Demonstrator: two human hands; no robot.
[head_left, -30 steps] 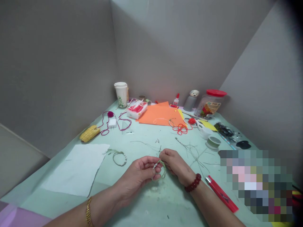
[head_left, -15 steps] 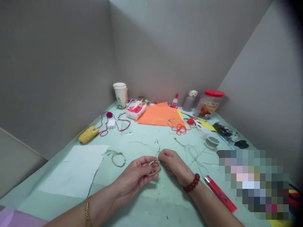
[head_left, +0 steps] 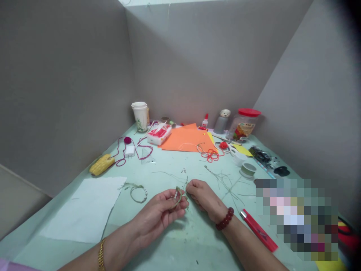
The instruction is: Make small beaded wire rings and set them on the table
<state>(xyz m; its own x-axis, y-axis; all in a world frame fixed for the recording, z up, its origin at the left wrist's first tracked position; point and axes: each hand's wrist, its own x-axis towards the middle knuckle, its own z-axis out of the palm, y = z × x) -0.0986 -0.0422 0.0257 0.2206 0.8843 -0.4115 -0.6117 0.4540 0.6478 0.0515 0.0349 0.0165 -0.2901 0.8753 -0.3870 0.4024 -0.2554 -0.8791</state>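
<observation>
Between the thumb and fingers of my left hand point(head_left: 162, 210) is a green cord bracelet point(head_left: 178, 201) with a few small pale beads on it. Close beside it, my right hand point(head_left: 203, 197) is closed in a pinch on a thin green cord end point(head_left: 187, 180), which pokes up past the fingertips. Whether this end belongs to the bracelet is hard to see. A second green beaded bracelet point(head_left: 138, 193) lies flat to the left of my hands. Beyond my fingers are tiny loose beads point(head_left: 183, 170), and cut green cords point(head_left: 227, 184) spread out to the right.
White paper point(head_left: 84, 210) lies at left, near a yellow corn-shaped object point(head_left: 102, 165). Orange sheets point(head_left: 183, 138), a tissue pack point(head_left: 159, 134), a cup point(head_left: 140, 117) and a red-lidded jar point(head_left: 244, 124) stand farther back. At right are a cord spool point(head_left: 248, 170) and red lighter point(head_left: 259, 230).
The bracelet has turned in my left hand, its beads now more upright and its loop narrower. My right hand stays pinched close by. The whole view has shifted slightly.
</observation>
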